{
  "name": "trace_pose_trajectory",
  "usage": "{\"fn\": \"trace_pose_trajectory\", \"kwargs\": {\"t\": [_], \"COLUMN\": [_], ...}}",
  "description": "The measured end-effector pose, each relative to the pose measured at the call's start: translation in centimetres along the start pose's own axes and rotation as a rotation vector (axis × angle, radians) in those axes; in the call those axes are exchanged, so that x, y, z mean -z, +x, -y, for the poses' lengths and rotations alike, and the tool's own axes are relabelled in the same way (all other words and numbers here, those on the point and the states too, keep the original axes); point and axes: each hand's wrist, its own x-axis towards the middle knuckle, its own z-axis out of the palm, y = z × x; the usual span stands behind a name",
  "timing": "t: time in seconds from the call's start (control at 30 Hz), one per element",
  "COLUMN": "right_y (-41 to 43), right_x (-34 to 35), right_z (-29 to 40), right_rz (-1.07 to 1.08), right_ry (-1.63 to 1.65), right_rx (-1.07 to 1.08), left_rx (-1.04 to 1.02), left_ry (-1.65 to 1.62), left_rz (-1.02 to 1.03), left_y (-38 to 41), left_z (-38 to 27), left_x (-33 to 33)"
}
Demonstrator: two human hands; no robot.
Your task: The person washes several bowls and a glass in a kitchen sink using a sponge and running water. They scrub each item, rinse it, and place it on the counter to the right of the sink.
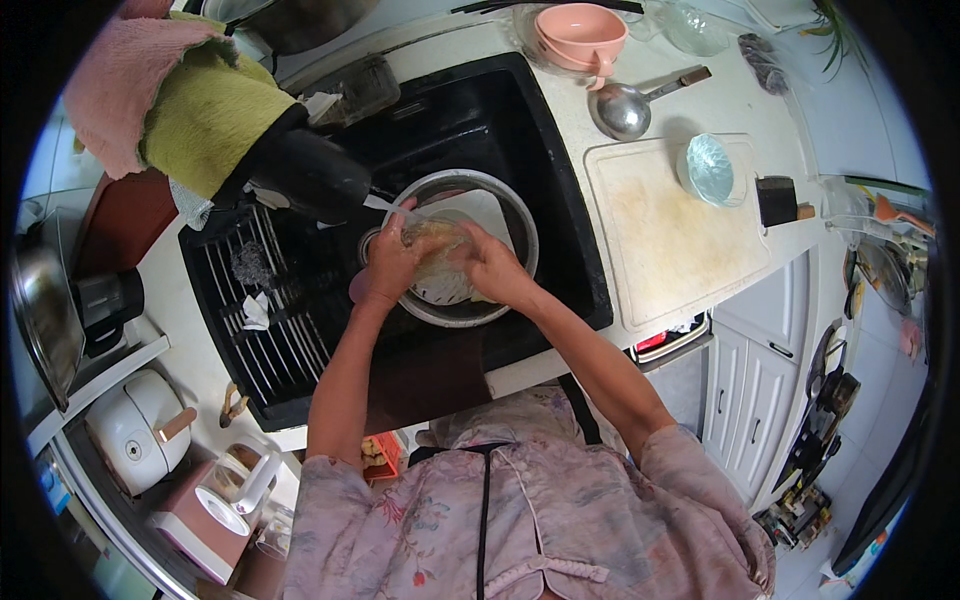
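In the black sink (540,217) stands a round metal basin (529,244) with white dishes (484,206) in it. Over the basin my left hand (394,259) grips the left side of a clear, glass-like bowl (442,240), its fingers and thumb round the rim. A stream of water from the black faucet (322,176) runs down by that hand. At the bowl's right side is my right hand (491,262), its fingers blurred and partly within the bowl; whether they grip it is unclear.
On the right counter lie a cutting board (660,247) with a pale blue glass bowl (709,169), a metal ladle (626,112) and pink cups (581,34). A wire rack (274,322) with a steel scourer (253,264) spans the sink's left part. Towels (202,97) hang over the faucet area.
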Motion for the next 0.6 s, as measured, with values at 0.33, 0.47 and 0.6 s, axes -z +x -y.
{"fn": "trace_pose_trajectory", "kwargs": {"t": [0.33, 0.47, 0.6], "right_y": [-1.4, -1.0, -0.3], "right_x": [-2.0, 0.1, 2.1], "right_z": [-1.5, -1.7, 2.4], "right_rz": [-0.321, -0.088, 0.085], "right_ry": [0.011, -0.050, -0.341], "right_rx": [0.237, 0.176, 0.187], "left_rx": [0.288, -0.132, -0.625], "left_ry": [-0.522, 0.128, 0.629], "left_rz": [-0.246, 0.098, 0.191], "left_y": [-2.8, 0.8, 1.4], "left_z": [-0.3, -4.6, -6.9], "left_x": [-4.5, 0.8, 1.1]}}
